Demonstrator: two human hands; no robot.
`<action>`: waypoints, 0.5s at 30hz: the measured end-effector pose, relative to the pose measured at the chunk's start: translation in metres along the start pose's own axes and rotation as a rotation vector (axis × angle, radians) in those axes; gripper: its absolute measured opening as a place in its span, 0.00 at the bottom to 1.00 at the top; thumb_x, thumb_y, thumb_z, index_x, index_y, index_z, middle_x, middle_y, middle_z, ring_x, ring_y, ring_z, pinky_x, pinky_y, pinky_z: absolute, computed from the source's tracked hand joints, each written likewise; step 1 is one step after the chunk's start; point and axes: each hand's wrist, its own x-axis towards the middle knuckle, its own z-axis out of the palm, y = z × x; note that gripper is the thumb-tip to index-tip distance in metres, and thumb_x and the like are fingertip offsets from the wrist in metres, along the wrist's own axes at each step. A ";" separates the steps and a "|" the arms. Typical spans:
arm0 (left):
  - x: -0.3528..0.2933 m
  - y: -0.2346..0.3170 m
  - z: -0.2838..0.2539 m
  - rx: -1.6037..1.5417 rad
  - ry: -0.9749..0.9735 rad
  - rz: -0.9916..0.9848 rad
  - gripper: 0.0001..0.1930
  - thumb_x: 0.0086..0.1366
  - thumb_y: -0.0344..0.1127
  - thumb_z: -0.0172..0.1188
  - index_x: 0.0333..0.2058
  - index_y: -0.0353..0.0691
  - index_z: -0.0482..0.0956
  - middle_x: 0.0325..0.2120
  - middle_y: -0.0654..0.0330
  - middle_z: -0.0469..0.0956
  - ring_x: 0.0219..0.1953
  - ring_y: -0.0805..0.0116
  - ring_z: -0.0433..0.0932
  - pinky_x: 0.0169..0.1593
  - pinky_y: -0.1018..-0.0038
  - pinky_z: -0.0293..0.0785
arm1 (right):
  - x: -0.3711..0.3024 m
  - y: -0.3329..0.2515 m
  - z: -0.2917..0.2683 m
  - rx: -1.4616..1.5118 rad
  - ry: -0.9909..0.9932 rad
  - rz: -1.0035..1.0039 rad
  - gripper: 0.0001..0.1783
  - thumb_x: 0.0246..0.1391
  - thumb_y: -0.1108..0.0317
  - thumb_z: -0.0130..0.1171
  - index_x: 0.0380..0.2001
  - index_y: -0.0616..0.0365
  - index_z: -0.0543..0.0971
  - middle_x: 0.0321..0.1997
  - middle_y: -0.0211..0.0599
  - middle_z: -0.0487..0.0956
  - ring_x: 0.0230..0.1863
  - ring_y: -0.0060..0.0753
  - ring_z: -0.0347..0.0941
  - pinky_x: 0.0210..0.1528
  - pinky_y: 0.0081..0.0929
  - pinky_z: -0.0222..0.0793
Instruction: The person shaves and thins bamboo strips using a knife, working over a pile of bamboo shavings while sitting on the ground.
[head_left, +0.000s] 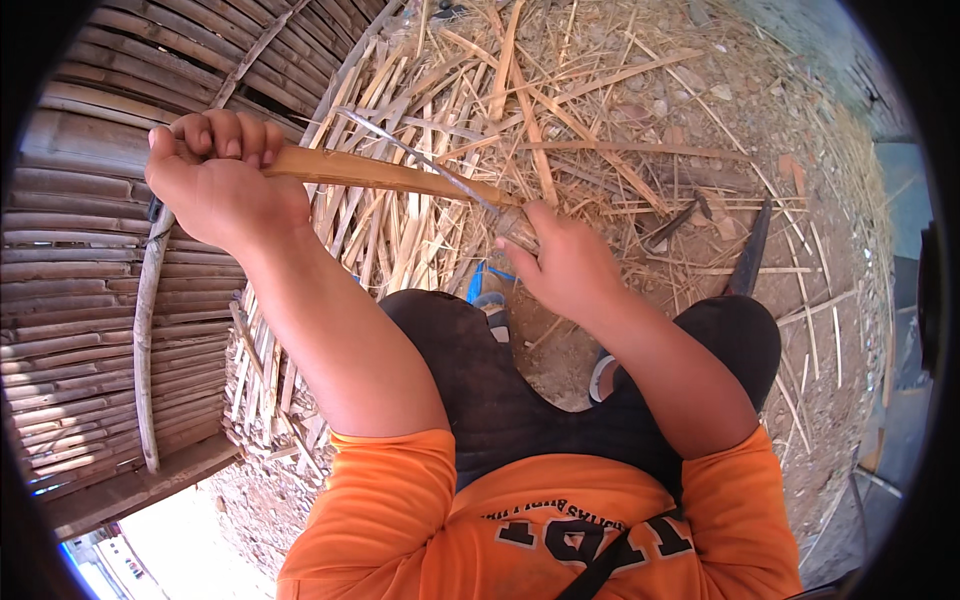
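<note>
Littered earth floor (555, 372)

It bears a dense heap of pale strips (398, 238). Right of the heap, broader tan strips (506, 62) cross fine shavings (595, 45); farther right of it lies a long, dark, pointed object (750, 252).

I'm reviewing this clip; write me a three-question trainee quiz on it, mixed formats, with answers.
1. Open: Which grip holds the thin-bladed knife with a brown wooden handle?
2. True or false: The left-hand grip is closed around one end of a long tan wooden strip.
3. Choose: Where in the picture is the brown slatted panel? A) Right edge B) Left side C) Bottom centre

Key:
1. The right-hand grip
2. True
3. B
</note>
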 end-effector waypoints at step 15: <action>-0.003 0.002 0.003 0.003 -0.015 -0.011 0.17 0.75 0.44 0.33 0.25 0.47 0.58 0.17 0.66 0.55 0.19 0.74 0.50 0.25 0.74 0.51 | 0.026 0.057 0.032 0.213 -0.307 0.352 0.24 0.60 0.53 0.61 0.46 0.66 0.73 0.35 0.59 0.82 0.39 0.62 0.80 0.44 0.52 0.75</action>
